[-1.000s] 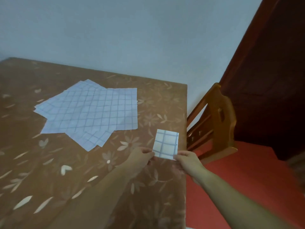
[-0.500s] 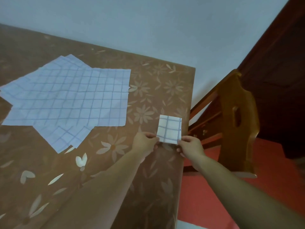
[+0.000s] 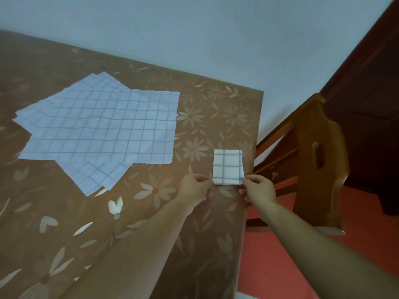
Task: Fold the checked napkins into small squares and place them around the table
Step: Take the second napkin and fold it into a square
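A small folded checked napkin (image 3: 227,166), white with blue lines, lies near the right edge of the brown flowered table (image 3: 151,212). My left hand (image 3: 195,189) pinches its near left corner. My right hand (image 3: 259,188) pinches its near right corner. To the left, a loose pile of several unfolded checked napkins (image 3: 103,130) is spread flat on the table, overlapping each other.
A wooden chair (image 3: 319,160) stands just off the table's right edge over a red floor (image 3: 276,266). A pale wall (image 3: 194,35) runs behind the table. A dark red door (image 3: 371,104) is at the far right.
Both hands carried the folded napkin further forward toward the table's right edge and lowered it toward the cloth. The view has tilted and moved closer.
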`<state>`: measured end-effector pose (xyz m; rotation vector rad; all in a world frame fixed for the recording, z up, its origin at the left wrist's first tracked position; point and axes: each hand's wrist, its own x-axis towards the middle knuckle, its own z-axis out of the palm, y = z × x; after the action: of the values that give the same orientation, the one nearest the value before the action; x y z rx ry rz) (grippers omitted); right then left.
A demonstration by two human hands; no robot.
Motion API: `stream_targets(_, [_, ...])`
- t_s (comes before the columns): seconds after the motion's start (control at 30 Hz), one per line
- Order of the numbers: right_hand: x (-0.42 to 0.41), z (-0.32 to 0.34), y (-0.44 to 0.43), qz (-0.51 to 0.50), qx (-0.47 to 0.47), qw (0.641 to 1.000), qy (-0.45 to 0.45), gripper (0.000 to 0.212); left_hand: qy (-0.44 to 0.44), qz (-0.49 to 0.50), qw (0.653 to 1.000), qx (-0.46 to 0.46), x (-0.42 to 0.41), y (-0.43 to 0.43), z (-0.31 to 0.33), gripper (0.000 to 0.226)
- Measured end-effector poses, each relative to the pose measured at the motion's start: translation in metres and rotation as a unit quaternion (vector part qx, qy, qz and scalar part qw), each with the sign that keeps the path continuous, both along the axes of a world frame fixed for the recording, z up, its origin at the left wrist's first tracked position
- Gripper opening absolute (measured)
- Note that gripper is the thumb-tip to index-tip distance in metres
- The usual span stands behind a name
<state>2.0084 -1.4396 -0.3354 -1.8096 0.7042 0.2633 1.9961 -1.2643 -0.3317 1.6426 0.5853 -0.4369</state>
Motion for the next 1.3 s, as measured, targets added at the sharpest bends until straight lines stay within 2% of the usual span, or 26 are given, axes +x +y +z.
stream_targets(0.07, [-0.012,0.004,0.007,0.004,-0.028,1.000,-0.014,0.026,-0.010,-0.024,1.000,0.018,-0.011,0.008,0.007,0.013])
stream_targets(0.17, [-0.036,0.016,0.027,0.012,-0.054,0.998,-0.029,0.026,-0.034,-0.043,0.996,0.064,-0.031,0.027,0.022,0.007])
stream_targets(0.27, [-0.057,0.035,0.054,0.046,-0.058,0.996,-0.051,0.025,-0.057,-0.064,0.990,0.110,-0.055,0.061,0.041,0.020])
stream_targets(0.33, [-0.067,0.049,0.077,0.074,-0.072,0.992,-0.069,0.024,-0.078,-0.055,0.989,0.116,-0.072,0.089,0.058,0.023])
stream_targets(0.47, [-0.092,0.079,0.133,0.131,-0.090,0.983,-0.087,0.022,-0.124,-0.031,0.974,0.186,-0.113,0.153,0.091,0.020])
stream_targets(0.57, [-0.116,0.097,0.178,0.162,-0.098,0.974,-0.125,0.017,-0.157,0.001,0.971,0.180,-0.145,0.201,0.108,0.011])
stream_targets(0.63, [-0.131,0.107,0.204,0.179,-0.092,0.969,-0.143,0.015,-0.167,-0.002,0.965,0.203,-0.163,0.227,0.116,0.021])
stream_targets(0.77, [-0.149,0.120,0.238,0.223,-0.112,0.953,-0.172,0.013,-0.169,-0.040,0.927,0.333,-0.183,0.270,0.131,0.043])
stream_targets(0.83, [-0.148,0.125,0.247,0.257,-0.141,0.939,-0.182,0.014,-0.163,-0.053,0.916,0.363,-0.180,0.283,0.135,0.047])
stream_targets(0.97, [-0.122,0.124,0.255,0.311,-0.205,0.908,-0.190,0.016,-0.147,-0.032,0.928,0.340,-0.160,0.293,0.131,0.057])
stream_targets(1.03, [-0.101,0.117,0.259,0.324,-0.219,0.902,-0.182,0.018,-0.150,-0.051,0.915,0.370,-0.143,0.292,0.122,0.054])
stream_targets(1.1, [-0.078,0.105,0.261,0.334,-0.232,0.898,-0.168,0.019,-0.143,-0.069,0.900,0.406,-0.124,0.289,0.112,0.056])
stream_targets(1.3, [-0.006,0.047,0.265,0.391,-0.252,0.875,-0.134,0.038,-0.097,-0.123,0.890,0.428,-0.056,0.290,0.065,0.059])
